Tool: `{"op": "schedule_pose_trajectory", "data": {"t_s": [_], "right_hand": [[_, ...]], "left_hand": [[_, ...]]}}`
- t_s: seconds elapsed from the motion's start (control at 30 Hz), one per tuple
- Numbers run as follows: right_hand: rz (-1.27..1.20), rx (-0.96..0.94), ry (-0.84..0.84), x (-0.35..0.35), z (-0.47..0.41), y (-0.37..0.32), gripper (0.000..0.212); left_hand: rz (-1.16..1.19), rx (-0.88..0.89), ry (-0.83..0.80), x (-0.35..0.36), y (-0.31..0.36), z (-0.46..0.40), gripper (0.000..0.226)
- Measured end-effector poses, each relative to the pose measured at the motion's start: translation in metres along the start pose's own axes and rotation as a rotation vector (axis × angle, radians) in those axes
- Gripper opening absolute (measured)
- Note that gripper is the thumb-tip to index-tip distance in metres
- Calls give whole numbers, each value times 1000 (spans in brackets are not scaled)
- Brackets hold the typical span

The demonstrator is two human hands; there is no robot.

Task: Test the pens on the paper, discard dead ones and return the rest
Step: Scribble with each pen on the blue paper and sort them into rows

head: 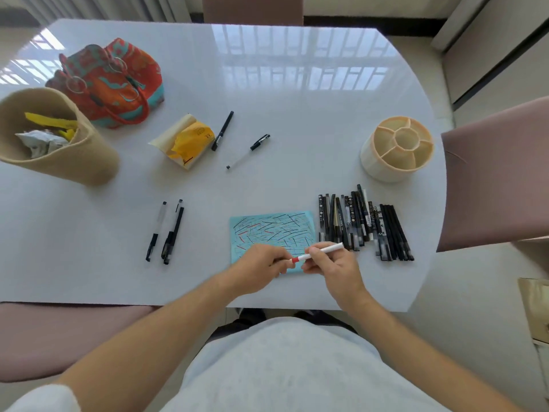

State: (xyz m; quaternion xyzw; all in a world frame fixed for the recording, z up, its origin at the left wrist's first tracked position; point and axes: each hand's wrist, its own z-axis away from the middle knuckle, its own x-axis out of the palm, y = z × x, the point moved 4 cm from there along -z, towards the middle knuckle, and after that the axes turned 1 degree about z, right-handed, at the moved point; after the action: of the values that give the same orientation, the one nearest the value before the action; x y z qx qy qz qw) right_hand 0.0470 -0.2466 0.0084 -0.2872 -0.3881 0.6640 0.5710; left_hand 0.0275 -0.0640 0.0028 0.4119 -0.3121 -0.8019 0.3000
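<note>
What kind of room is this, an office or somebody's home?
Probably a home dining area: a glossy white table with pink upholstered chairs round it, a patterned fabric handbag on top, and curtained windows behind.

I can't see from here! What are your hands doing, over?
Right hand grips white pen; left hand pinches its red end. Over blue paper, already scribbled. Pen pile right, holder empty. Nothing in the way.

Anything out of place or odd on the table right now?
Nothing is spilled or damaged. Two pens lie loose mid-table, one beside the torn yellow packet, one further right, away from the main row of pens. The pen holder stands empty.
</note>
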Motion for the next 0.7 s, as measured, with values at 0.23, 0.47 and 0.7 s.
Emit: {"op": "schedule_pose_trajectory", "data": {"t_s": [0.23, 0.47, 0.7], "right_hand": [[87, -108, 287, -70, -23, -11, 15], [463, -194, 82, -38, -25, 12, 10], [640, -302, 115, -34, -20, 22, 15]], "left_hand": [[-274, -31, 235, -23, -53, 32, 21], [-342, 107, 243, -3, -59, 25, 15], [-399, 57, 133, 16, -70, 22, 24]]}}
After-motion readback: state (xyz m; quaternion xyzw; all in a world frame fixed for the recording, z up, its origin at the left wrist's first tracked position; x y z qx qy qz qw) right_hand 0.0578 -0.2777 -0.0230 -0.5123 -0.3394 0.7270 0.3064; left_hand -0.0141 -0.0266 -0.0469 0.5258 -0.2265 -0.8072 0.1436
